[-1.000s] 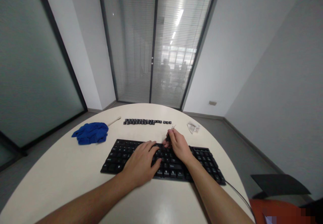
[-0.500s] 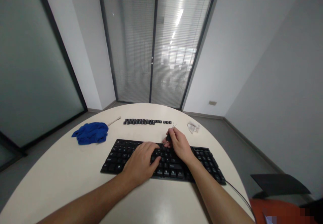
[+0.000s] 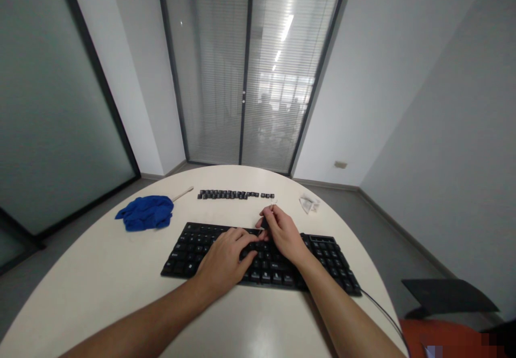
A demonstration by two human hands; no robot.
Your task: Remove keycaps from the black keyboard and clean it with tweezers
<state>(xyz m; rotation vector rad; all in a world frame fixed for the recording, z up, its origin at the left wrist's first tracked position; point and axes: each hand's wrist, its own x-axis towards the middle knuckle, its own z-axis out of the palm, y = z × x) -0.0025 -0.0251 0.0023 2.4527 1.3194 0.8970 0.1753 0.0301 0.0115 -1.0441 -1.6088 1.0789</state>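
A black keyboard [image 3: 274, 278] lies across the table in front of me, several of its keys hidden under my hands. On its middle-left part rests my left hand [image 3: 226, 253], palm down, with thumb and fingers apart. My right hand [image 3: 285, 233] is closed around a keycap puller [image 3: 265, 223] with a dark handle and thin wire ends. Its lower wire points down at the upper middle keys, close to my left fingertips. Whether it touches a key is hard to see. Behind the keyboard, loose black keycaps [image 3: 223, 194] lie in rows.
A crumpled blue cloth [image 3: 147, 213] and a pale-handled brush or stick [image 3: 183, 193] lie at the left of the round table [image 3: 100, 272]. Small white packets [image 3: 309, 203] lie at the back right. The keyboard's cable [image 3: 381, 309] runs off the right edge towards a chair [image 3: 447, 296].
My right hand has shifted slightly left with the keycap puller, nearer my left fingertips. The left hand and keyboard have hardly moved.
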